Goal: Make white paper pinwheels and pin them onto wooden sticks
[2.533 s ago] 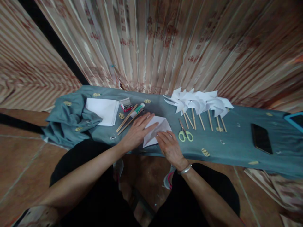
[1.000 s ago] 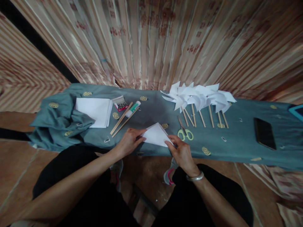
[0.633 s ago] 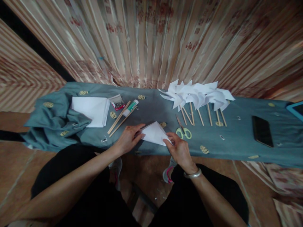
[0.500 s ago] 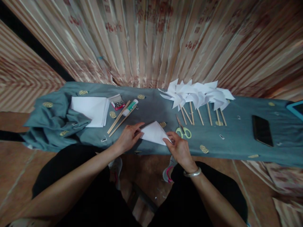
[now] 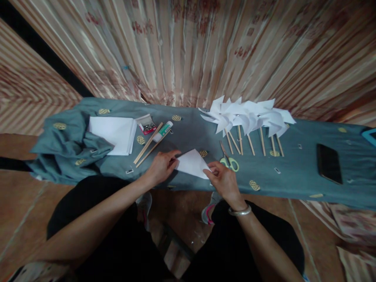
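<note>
Folded paper [image 5: 192, 163], white, roughly triangular, fingers [image 5: 216, 167] at both ends

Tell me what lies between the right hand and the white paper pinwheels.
The head view shows scissors with pale green handles on the cloth, just beyond the right hand and before the pinwheels.

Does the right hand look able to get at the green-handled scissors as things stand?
Probably yes: the scissors lie just beyond the right hand with no object between, though it would likely have to let go of the folded paper first.
</note>
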The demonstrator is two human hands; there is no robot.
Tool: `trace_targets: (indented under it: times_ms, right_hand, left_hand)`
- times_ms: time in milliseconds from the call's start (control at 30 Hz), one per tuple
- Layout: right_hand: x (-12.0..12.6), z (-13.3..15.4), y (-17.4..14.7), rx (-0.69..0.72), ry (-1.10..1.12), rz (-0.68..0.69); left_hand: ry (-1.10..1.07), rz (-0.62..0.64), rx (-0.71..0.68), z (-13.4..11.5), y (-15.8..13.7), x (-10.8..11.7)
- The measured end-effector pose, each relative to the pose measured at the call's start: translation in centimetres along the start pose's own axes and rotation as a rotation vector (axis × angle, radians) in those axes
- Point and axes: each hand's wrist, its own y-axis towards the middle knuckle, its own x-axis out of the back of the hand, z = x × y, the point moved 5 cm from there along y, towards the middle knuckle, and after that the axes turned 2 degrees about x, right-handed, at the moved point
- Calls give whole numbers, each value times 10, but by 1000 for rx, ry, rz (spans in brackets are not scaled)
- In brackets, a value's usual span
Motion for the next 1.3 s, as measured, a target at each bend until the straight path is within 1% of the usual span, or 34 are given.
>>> trace_targets:
  times_ms: [167,333,467,667,933,1300]
  right_hand:
    - [1,0,2,2,10,-12]
    - [2,0,5,-8,21,9]
    - [2,0,6,-19,9,17]
    - [1,0,6,-24,-2,19]
    - [0,0,7,-13,-22,11]
    - [0,1,8,-32,-49,30]
  left_hand:
    - [17,1,1,1,1,-1]
    - [33,0,0,1,2,-1]
    - [37,-13,-5,0,3,0]
    - [37,1,31,0,5,0]
    - [53,-6,12,1,5,-1]
    - [48,-4,33,2,6,-2]
